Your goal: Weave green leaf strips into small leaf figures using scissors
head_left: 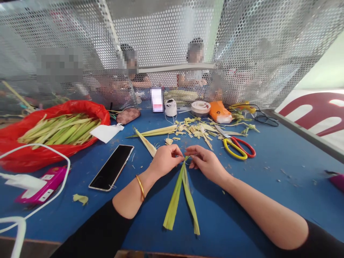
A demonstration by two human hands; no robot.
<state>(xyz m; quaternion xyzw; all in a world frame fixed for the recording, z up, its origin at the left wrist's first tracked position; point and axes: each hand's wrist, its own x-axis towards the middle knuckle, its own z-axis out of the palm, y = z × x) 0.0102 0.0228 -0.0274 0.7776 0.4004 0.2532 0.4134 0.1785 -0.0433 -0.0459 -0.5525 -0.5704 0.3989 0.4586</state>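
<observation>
Two long green leaf strips (174, 206) lie on the blue table, spread apart towards me and gathered at their narrow upper ends. My left hand (166, 161) is closed in a pinch just left of that gathered end, a gold bangle (140, 187) on its wrist. From the other side my right hand (205, 162) pinches close to the same spot, fingers bent over the leaf tips. A fine pale thread shows faintly between the fingertips; its exact path is partly hidden. Beyond my left hand lies a pale dry leaf (146, 142).
Scissors (236, 148), leaf scraps (196, 128), a thread spool (170, 108), tape roll (200, 108) and orange packet (219, 111) lie ahead. Leftward are a phone (111, 167), red bag (99, 109) of leaves and purple power strip (52, 184). A perforated metal screen (166, 32) stands behind.
</observation>
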